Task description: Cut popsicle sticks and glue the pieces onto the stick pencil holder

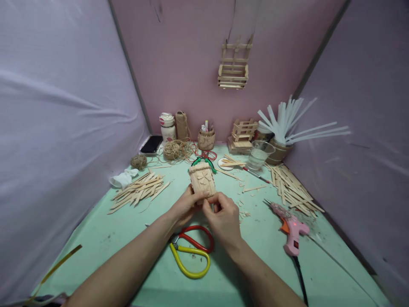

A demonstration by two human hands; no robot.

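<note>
A small wooden holder [202, 178] with a raised flower shape on its front is held up over the middle of the table. My left hand [189, 204] wraps round its lower left side, thumb on the front. Pinched at the bottom edge of the holder is my right hand [223, 213]; whatever lies between its fingertips is too small to make out. Scissors [193, 251] with one red and one yellow handle lie below my hands. Behind the holder are green-handled pliers [209, 162].
A pink glue gun [292, 230] lies at right, its cord running forward. Stick piles [140, 189] [292, 187] lie on both sides. Along the back stand a bottle [168, 128], twine [175, 149], a pen holder [206, 140] and a plastic cup [259, 154].
</note>
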